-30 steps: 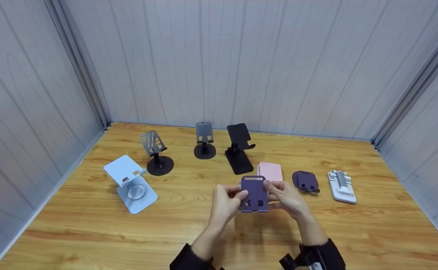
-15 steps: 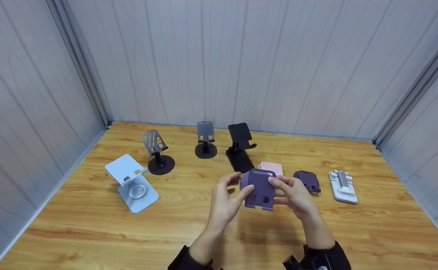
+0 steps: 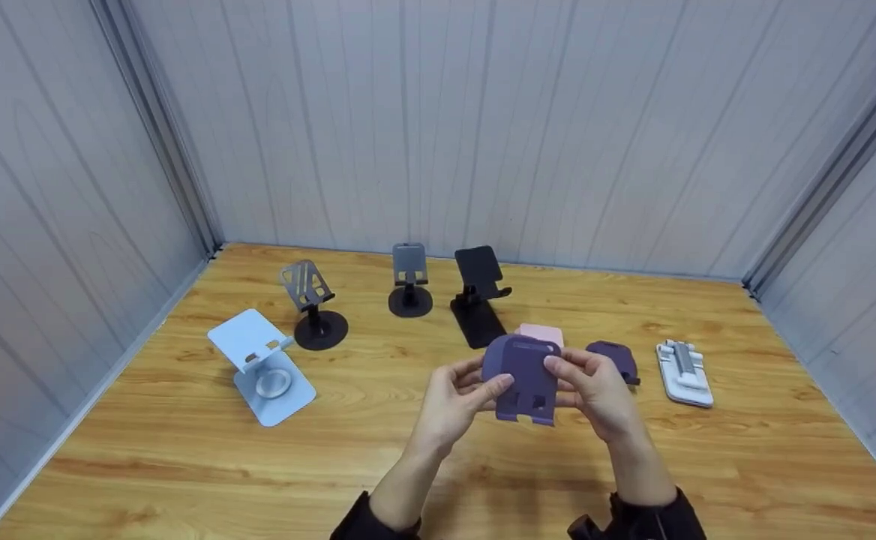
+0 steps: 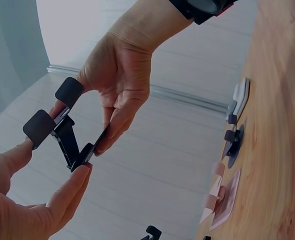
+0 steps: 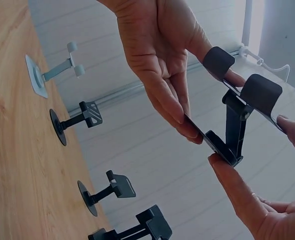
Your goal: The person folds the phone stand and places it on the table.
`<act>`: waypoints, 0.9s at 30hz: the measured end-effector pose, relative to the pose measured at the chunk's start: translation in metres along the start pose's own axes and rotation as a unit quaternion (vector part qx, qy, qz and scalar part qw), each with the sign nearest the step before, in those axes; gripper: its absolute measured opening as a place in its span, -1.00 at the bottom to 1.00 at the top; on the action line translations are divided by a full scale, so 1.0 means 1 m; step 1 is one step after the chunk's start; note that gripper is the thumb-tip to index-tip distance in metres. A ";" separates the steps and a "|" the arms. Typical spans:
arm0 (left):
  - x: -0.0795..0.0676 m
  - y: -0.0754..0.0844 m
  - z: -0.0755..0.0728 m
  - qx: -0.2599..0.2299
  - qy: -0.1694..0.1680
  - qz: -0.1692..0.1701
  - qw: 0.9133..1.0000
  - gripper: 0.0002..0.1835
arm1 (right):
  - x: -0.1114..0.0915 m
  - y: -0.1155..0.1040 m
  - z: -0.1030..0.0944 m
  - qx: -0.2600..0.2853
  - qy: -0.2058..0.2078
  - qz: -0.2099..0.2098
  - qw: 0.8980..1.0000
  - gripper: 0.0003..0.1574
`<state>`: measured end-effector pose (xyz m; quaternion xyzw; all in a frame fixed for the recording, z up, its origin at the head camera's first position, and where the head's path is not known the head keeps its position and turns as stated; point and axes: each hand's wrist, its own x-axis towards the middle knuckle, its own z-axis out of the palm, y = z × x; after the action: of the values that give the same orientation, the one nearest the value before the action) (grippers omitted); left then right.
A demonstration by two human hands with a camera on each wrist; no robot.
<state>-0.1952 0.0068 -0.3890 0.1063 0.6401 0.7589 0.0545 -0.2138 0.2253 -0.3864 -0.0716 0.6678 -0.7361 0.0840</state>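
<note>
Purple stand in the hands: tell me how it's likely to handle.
The purple stand probably feels stiff: its plate looks flat between the left hand and right hand. It may swing at its hinged link. The plate's smooth face could be slippery.

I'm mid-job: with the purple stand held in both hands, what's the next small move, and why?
Probably swing the base a little farther from the plate. Left hand and right hand both grip the purple stand off the table, and the wrist views show its arm opened only partway, at a sharp angle to the base, unlike the all-black stand, which stands unfolded.
</note>
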 end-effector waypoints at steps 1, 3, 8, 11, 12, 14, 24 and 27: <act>0.000 0.000 0.000 0.005 0.002 0.003 1.000 -0.49 | 0.001 0.001 0.000 0.003 -0.002 0.001 1.000 -0.73; 0.001 -0.001 0.000 0.012 0.003 0.008 1.000 -0.49 | 0.001 0.003 -0.001 0.006 -0.003 0.004 1.000 -0.77; 0.001 -0.003 0.000 0.019 0.014 0.018 1.000 -0.51 | 0.001 0.002 0.002 0.003 0.013 0.008 1.000 -0.85; 0.001 -0.004 0.001 0.023 0.021 0.024 0.999 -0.55 | 0.000 0.001 0.005 -0.005 0.026 0.007 1.000 -0.87; 0.001 -0.004 0.001 0.024 0.023 0.027 0.999 -0.57 | 0.000 0.000 0.005 -0.008 0.030 0.006 1.000 -0.87; 0.001 -0.005 0.001 0.027 0.026 0.031 0.999 -0.60 | 0.000 0.000 0.007 -0.012 0.037 0.003 0.999 -0.85; 0.002 -0.007 0.002 0.049 0.047 0.032 0.997 -0.65 | -0.001 0.002 0.014 -0.030 0.065 -0.016 0.997 -0.77; 0.002 -0.007 0.003 0.039 0.059 0.025 0.997 -0.63 | -0.001 0.002 0.015 -0.044 0.066 -0.012 0.997 -0.72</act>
<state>-0.1968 0.0113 -0.3950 0.0793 0.6687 0.7393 -0.0070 -0.2098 0.2102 -0.3865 -0.0347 0.7025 -0.7103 0.0273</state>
